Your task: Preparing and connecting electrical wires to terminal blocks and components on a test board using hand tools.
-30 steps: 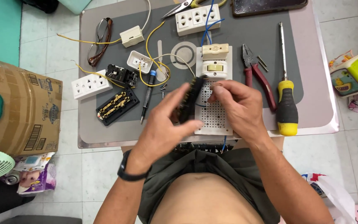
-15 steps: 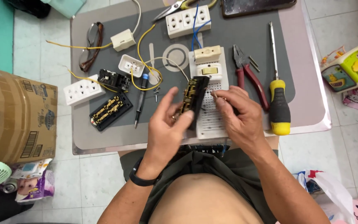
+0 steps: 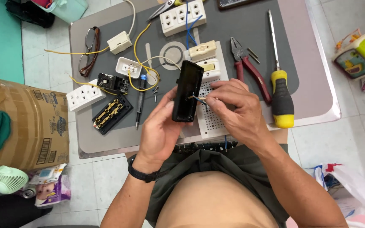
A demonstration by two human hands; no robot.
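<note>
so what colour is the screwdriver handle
Yellow and black, on the screwdriver right of the pliers; head view.

- black band (image 3: 142, 174) on the left wrist (looks like a watch strap)
- no shirt, bare arms, no sleeves
- dark olive shorts (image 3: 216, 169)

On the table (image 3: 313, 84), pliers (image 3: 250, 69) lie just left of the screwdriver (image 3: 280, 80), the perforated board (image 3: 212, 114) left of both.
</note>
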